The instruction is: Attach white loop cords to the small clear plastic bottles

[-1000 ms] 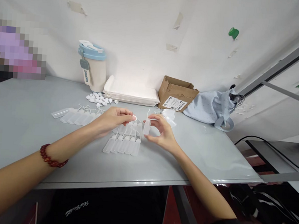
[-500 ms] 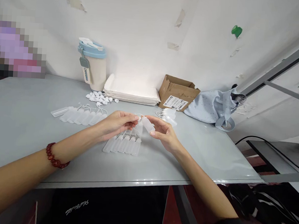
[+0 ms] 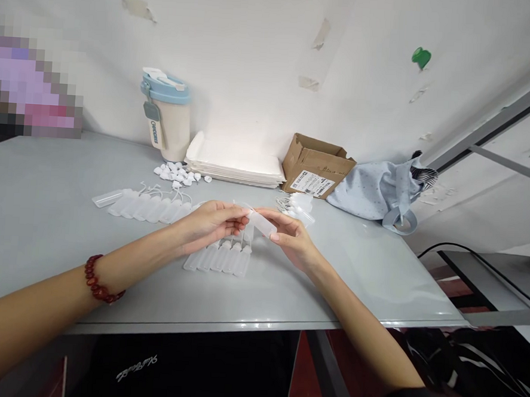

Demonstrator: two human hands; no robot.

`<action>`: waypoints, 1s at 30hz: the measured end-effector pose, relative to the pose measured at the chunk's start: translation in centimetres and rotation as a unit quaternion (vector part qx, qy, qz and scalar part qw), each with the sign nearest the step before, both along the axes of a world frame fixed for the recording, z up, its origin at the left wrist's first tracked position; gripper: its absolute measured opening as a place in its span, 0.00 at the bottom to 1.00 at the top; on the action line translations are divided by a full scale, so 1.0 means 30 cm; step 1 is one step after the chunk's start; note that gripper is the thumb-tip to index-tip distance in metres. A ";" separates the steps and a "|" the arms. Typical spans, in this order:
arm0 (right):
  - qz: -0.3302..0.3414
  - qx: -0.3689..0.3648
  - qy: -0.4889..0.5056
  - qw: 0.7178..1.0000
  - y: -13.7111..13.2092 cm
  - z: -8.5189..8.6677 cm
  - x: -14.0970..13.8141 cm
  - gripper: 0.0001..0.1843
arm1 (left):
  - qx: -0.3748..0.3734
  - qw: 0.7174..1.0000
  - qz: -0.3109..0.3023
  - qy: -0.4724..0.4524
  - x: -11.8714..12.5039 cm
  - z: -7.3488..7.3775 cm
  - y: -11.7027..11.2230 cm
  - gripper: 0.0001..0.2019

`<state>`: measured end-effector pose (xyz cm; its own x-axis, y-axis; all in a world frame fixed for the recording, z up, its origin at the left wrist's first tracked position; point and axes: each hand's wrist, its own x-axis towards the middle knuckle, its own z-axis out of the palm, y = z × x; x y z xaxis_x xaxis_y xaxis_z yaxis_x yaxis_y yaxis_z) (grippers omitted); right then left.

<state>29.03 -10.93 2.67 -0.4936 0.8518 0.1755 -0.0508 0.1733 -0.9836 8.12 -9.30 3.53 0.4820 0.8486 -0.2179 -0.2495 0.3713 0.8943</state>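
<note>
Above the table, my right hand (image 3: 296,239) holds a small translucent white plastic bottle (image 3: 262,223), tilted with its narrow end toward the left. My left hand (image 3: 218,222) is closed at that narrow end, its thumb and finger pinching what looks like a small white cap, mostly hidden by the fingertips. Just below the hands lies a row of similar bottles (image 3: 217,258) with thin white strands at their tops. Another row of bottles (image 3: 150,206) lies to the left of my left hand.
Loose white caps (image 3: 179,174) lie in a pile near a lidded tumbler (image 3: 175,124). Along the wall are stacked white envelopes (image 3: 237,167), a cardboard box (image 3: 316,166) and a light blue bag (image 3: 364,189). More translucent pieces (image 3: 301,207) lie before the box.
The bottle has tipped closer to level. My left fingertips have moved slightly right, against its narrow end, where a white piece showed apart from it before.
</note>
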 end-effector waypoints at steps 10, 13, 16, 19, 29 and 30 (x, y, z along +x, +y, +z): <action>-0.047 -0.008 0.006 0.999 -0.001 -0.015 -0.001 0.24 | 0.026 0.998 0.036 0.049 -0.008 0.012 0.004 0.08; -0.058 0.028 -0.006 0.998 -0.005 -0.013 -0.006 0.18 | 0.029 0.997 0.047 0.054 -0.010 0.010 0.009 0.09; -0.091 0.064 -0.034 0.993 -0.014 -0.006 -0.013 0.15 | 0.023 0.996 0.067 0.052 -0.011 0.008 0.012 0.09; -0.129 0.096 -0.063 0.985 -0.024 -0.001 -0.022 0.14 | 0.018 0.995 0.080 0.052 -0.010 0.010 0.010 0.09; -0.158 0.100 -0.070 0.980 -0.020 -0.031 -0.026 0.17 | 0.087 0.988 0.066 0.112 -0.009 0.007 -0.002 0.10; -0.156 0.090 -0.064 0.982 -0.019 -0.031 -0.025 0.17 | 0.104 0.984 0.065 0.130 -0.010 0.004 -0.003 0.11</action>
<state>28.27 -11.50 1.72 -0.2408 0.9262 0.2902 0.1550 0.3319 -0.9305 7.81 -9.38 3.67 0.3176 0.9386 -0.1343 -0.0348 0.1531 0.9876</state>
